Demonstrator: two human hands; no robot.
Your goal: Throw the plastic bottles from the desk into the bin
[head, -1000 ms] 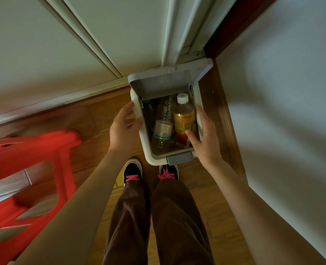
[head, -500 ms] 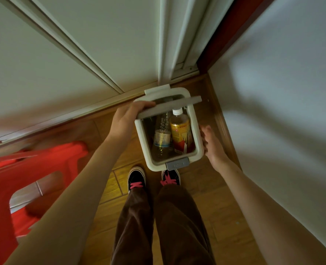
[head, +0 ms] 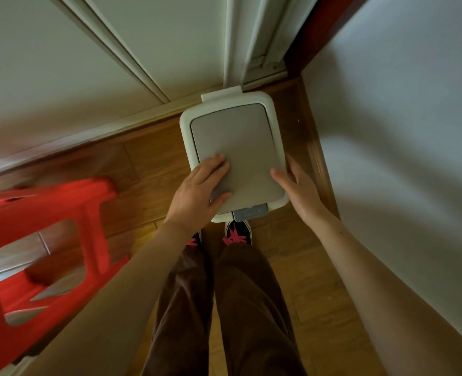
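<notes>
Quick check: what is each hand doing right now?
Left hand: open, flat on the bin lid, holding nothing.
Right hand: open, against the bin's right edge, holding nothing.

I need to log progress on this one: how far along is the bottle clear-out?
Nearly finished. The bin has its lid down flat, so no bottles show. The left hand presses on the lid; the right hand steadies the rim. The desk is out of view, so leftovers cannot be ruled out.
</notes>
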